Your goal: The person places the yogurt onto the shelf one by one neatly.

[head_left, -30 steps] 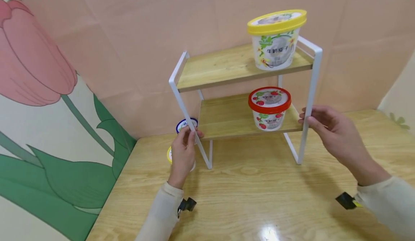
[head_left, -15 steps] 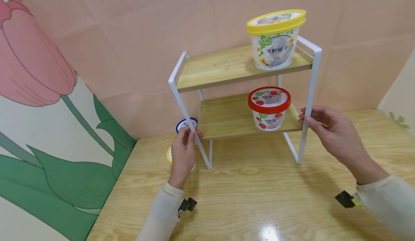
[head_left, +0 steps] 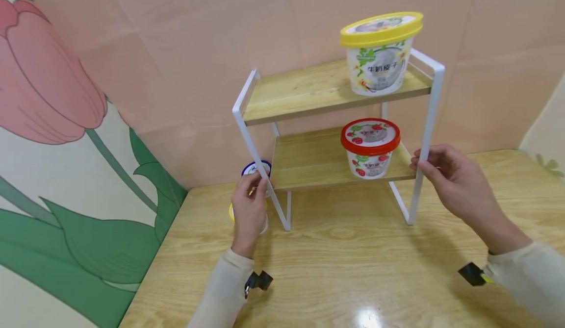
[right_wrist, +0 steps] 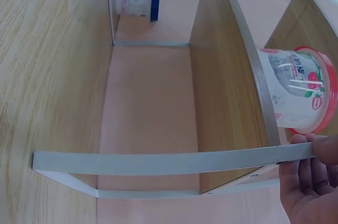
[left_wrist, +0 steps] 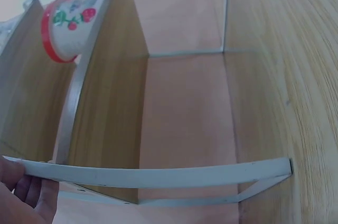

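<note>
A two-tier shelf rack (head_left: 291,97) with wooden boards and white metal legs stands on the table. My left hand (head_left: 248,215) holds its left leg about level with the lower board; the left wrist view shows the thumb (left_wrist: 11,174) on the leg's outer face. At the same height on the other side, my right hand (head_left: 463,186) grips the right leg, fingers (right_wrist: 303,176) behind it. A large yellow-lidded tub (head_left: 378,68) sits at the right of the upper board. Below it, a smaller red-lidded tub (head_left: 370,164) rests on the lower board.
Behind my left hand, a blue-lidded tub (head_left: 251,167) and another yellow-lidded tub (head_left: 231,213) are on the table (head_left: 335,264), partly hidden. A pink backdrop (head_left: 190,38) hangs close behind the rack. A tulip-painted panel (head_left: 53,73) borders the left side.
The whole head view has shifted slightly, so everything appears a little farther right. My left fingertips show less past the left leg. The tubs keep their places on the rack.
</note>
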The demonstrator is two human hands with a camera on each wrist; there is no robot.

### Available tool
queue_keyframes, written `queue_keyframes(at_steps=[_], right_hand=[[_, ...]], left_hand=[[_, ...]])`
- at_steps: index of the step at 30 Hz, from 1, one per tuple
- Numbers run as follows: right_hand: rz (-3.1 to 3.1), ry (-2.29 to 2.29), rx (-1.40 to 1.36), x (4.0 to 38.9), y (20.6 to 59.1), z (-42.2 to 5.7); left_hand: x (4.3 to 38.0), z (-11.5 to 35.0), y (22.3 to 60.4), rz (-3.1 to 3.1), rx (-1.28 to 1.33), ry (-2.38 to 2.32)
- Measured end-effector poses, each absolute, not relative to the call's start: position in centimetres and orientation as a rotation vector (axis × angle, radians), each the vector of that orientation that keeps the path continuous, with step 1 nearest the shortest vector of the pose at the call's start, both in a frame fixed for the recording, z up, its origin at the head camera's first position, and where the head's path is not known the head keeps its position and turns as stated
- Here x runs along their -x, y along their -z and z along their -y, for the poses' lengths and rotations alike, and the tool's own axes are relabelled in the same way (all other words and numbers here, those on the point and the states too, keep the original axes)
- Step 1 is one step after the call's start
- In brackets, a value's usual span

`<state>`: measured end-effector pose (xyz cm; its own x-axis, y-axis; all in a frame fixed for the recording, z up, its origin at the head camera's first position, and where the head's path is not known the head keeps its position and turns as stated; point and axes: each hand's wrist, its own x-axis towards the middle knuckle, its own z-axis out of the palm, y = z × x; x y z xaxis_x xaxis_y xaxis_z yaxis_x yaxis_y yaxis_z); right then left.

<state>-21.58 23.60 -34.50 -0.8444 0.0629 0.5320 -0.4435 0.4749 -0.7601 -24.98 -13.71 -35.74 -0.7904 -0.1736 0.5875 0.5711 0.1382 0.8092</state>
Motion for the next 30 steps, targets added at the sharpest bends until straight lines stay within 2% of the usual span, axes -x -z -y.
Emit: queue_keyframes(at_steps=[14,22,30], right_hand=[[2.271,-1.277,-0.305,21.7,34.7,-23.6],[2.285,-1.259,-0.318,21.8,34.8,-23.5],[2.250,-1.260,-0.325,22.0,35.1,-23.6]], left_hand=[[24.9,15.3,34.9,1.947,0.435,1.769],[25.7,19.2,35.0,2.170,0.380,1.623],[26.5,22.6,36.8,2.485,0.285,1.436]])
